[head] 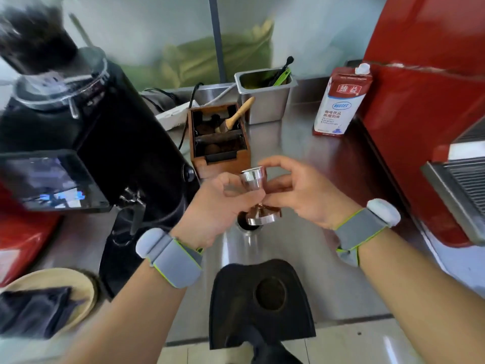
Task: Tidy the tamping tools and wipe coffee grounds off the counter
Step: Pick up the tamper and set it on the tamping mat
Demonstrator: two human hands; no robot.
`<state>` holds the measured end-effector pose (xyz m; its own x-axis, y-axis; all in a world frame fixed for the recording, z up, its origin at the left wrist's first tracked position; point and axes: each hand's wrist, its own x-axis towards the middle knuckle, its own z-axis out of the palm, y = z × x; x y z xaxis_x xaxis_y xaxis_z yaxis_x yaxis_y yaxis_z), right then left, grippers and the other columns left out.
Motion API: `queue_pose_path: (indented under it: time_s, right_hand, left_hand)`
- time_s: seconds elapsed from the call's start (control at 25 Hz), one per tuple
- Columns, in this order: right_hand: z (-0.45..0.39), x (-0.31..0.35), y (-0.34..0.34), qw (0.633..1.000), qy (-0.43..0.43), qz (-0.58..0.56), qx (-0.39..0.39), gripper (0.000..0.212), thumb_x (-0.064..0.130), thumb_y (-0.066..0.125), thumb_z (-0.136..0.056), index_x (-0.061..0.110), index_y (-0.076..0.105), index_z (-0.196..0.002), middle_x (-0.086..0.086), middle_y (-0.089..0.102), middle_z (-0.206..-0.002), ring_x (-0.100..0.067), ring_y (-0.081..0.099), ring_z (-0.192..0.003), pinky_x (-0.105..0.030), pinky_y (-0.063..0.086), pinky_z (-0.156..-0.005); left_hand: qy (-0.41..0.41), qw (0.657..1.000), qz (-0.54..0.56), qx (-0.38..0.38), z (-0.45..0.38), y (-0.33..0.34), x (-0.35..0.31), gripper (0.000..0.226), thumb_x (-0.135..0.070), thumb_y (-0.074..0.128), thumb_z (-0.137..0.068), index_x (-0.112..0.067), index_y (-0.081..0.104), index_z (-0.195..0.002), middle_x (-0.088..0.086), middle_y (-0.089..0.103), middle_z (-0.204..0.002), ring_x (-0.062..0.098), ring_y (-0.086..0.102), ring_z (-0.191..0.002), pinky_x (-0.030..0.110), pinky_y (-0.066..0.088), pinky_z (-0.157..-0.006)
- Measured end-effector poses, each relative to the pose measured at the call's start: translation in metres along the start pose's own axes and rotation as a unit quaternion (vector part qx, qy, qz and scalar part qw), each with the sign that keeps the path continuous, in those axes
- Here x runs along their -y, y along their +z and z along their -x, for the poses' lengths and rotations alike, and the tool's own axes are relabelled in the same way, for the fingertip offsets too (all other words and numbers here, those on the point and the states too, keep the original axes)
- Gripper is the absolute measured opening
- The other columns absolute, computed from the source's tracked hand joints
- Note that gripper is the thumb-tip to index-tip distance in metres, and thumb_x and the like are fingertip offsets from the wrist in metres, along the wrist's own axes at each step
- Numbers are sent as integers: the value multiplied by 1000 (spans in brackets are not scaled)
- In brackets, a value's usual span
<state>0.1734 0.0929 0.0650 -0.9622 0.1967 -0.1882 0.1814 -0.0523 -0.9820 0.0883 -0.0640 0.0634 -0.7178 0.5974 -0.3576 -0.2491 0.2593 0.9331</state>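
Observation:
A shiny metal tamper (254,178) with a copper-coloured round base (262,215) is held upright above the steel counter (288,245), in the middle of the head view. My left hand (217,208) grips its stem from the left. My right hand (301,191) pinches it from the right, fingers curled around the handle. Below them a black tamping mat (236,298) with a round recess holding brown grounds lies at the counter's front edge. A dark cloth (31,311) rests on a pale plate at the lower left.
A black grinder (110,143) stands to the left. Behind the hands is a wooden knock box (244,164) with a wooden-handled brush (240,114), then a steel tub (267,106). A milk carton (338,101) and a red machine (420,101) stand at the right.

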Motion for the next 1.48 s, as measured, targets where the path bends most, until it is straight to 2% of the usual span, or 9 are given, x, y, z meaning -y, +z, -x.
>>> queue_pose_path:
  time_s: [0.2, 0.44, 0.68, 0.88, 1.04, 1.12, 1.2, 1.32, 1.48]
  right_hand:
    - [55, -32, 61, 999, -12, 38, -32, 47, -13, 69, -73, 25, 60, -98, 0, 75, -84, -11, 68, -76, -29, 56, -75]
    - [89, -96, 120, 990, 77, -63, -103, 30, -2, 66, -82, 25, 66, -97, -1, 76, -90, -12, 70, -83, -24, 55, -78]
    - [83, -118, 137, 971, 129, -94, -179, 23, -1, 57, -89, 20, 64, -89, -12, 68, -97, -16, 64, -83, -28, 55, -85]
    - [80, -125, 137, 969, 152, -75, -180, 18, -4, 58, -87, 9, 64, -97, -13, 68, -94, -10, 64, -75, -16, 55, -71]
    - [75, -126, 126, 975, 168, -33, -144, 18, 2, 64, -84, 19, 66, -91, -9, 73, -96, -16, 68, -87, -27, 56, -84]
    - [69, -126, 115, 979, 152, 42, -130, 22, 9, 66, -83, 29, 67, -91, 2, 74, -96, -6, 69, -90, -21, 54, -86]
    - [66, -119, 102, 976, 105, 106, -157, 20, 18, 68, -80, 38, 70, -85, 10, 75, -87, 0, 69, -83, -18, 53, -80]
    - [26, -104, 59, 974, 61, 93, -198, 19, 22, 68, -74, 40, 73, -75, 9, 75, -68, -10, 70, -66, -25, 58, -71]
    - [-58, -108, -1, 968, 96, 134, -190, 21, 8, 65, -81, 26, 70, -71, 4, 71, -71, -18, 66, -70, -43, 56, -79]
  left_hand:
    - [-31, 999, -19, 36, 60, -20, 42, 22, -11, 81, -76, -3, 76, -96, 19, 77, -94, 22, 70, -81, 33, 59, -81]
    - [-172, 981, 86, 30, 96, -40, 98, 22, -18, 66, -92, 1, 71, -101, 25, 73, -104, 31, 72, -92, 28, 61, -80]
    - [-186, 978, 93, -14, 94, -33, 121, 30, -9, 64, -92, 12, 65, -113, 33, 67, -113, 34, 68, -95, 34, 58, -85]
    - [-215, 974, 76, -21, 90, -30, 126, 27, -6, 67, -89, 11, 67, -110, 31, 69, -113, 34, 68, -98, 36, 57, -90]
    - [-232, 971, 57, -4, 84, -36, 125, 31, -7, 67, -87, 13, 66, -111, 33, 67, -115, 31, 68, -98, 33, 59, -87]
    - [-237, 970, 57, 12, 76, -42, 124, 33, -11, 69, -87, 11, 66, -112, 33, 66, -116, 28, 67, -96, 33, 56, -89]
    - [-210, 977, 26, -7, 69, -50, 121, 36, -17, 72, -86, 8, 67, -111, 28, 71, -105, 24, 67, -88, 34, 56, -88]
    - [-150, 976, -129, -95, 30, -56, 110, 35, -22, 76, -81, 2, 69, -105, 9, 67, -82, 18, 61, -70, 30, 55, -73]
    - [-127, 944, -276, -132, -20, -49, 83, 33, -21, 72, -81, 0, 68, -106, 18, 71, -108, 33, 65, -106, 42, 53, -91]
